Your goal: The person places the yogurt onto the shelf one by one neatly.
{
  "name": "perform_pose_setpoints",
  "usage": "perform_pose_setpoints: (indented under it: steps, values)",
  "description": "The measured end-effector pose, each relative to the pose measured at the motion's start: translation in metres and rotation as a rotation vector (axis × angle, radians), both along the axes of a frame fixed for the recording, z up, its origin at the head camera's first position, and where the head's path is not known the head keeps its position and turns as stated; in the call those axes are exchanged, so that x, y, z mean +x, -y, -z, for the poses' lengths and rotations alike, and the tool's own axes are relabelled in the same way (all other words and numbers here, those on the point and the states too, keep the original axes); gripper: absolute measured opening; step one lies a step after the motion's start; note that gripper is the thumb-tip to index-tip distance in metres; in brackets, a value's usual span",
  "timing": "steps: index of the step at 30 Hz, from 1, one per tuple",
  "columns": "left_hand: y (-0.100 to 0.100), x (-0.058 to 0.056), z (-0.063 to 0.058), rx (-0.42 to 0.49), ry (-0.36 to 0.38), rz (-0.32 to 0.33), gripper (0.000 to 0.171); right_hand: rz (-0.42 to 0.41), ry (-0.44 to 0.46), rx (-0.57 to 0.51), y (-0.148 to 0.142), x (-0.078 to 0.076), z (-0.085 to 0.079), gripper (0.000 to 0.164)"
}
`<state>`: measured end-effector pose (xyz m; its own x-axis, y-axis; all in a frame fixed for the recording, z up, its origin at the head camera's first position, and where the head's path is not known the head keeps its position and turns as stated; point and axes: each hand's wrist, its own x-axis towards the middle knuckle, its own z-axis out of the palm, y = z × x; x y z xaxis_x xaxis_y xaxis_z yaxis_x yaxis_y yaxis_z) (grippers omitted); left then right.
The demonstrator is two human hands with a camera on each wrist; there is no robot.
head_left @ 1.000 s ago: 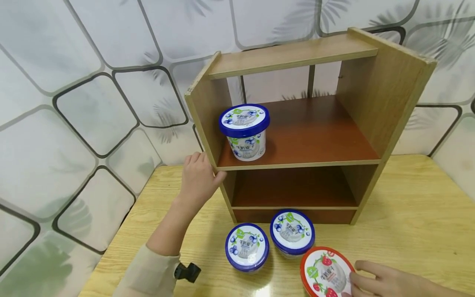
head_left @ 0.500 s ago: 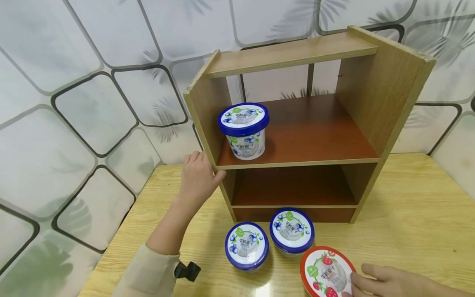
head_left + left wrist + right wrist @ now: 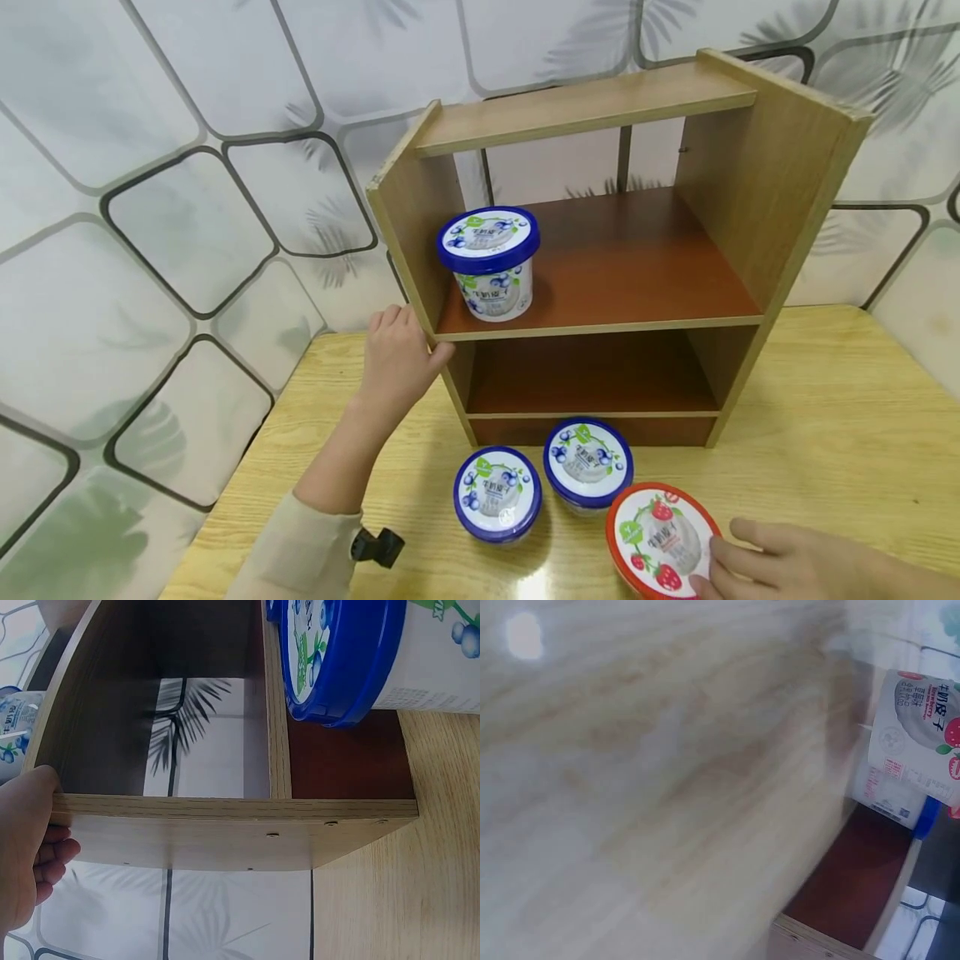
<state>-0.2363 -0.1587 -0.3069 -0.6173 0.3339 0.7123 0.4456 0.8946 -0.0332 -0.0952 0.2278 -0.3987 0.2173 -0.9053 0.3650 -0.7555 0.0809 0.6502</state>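
My left hand [image 3: 401, 354] grips the left side panel of a small wooden shelf unit [image 3: 615, 329], thumb at the front edge and fingers around the outer side. In the left wrist view, that hand [image 3: 30, 844] holds the panel's edge where a shelf board joins it. At lower right in the head view, my right hand [image 3: 780, 558] holds a tub with a red strawberry lid [image 3: 663, 540] by its right side. The right wrist view shows the strawberry tub [image 3: 922, 735] at its right edge, without the hand. One blueberry tub [image 3: 491, 262] stands at the left of the upper shelf.
Two more blue-lidded blueberry tubs, a left one [image 3: 497, 493] and a right one [image 3: 588, 462], stand on the wooden table [image 3: 840, 450] before the shelf unit. The right one is close beside the strawberry tub. A patterned wall [image 3: 225, 75] rises behind.
The strawberry tub and right hand have shifted slightly up in the head view, towards the shelf unit. My left hand keeps its grip. The whole view has drifted a little.
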Motion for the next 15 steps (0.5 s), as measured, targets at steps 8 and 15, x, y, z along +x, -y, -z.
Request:
perform_pose_setpoints:
  steps: [8, 15]
  values:
    - [0.0, 0.0, 0.001, -0.001, -0.007, -0.002, 0.024, -0.018, -0.092, 0.016, 0.002, -0.002, -0.018, 0.047]
    - [0.0, 0.0, -0.001, -0.002, -0.003, -0.004, 0.025, -0.104, -0.07, -0.066, 0.004, -0.007, -0.024, 0.029]
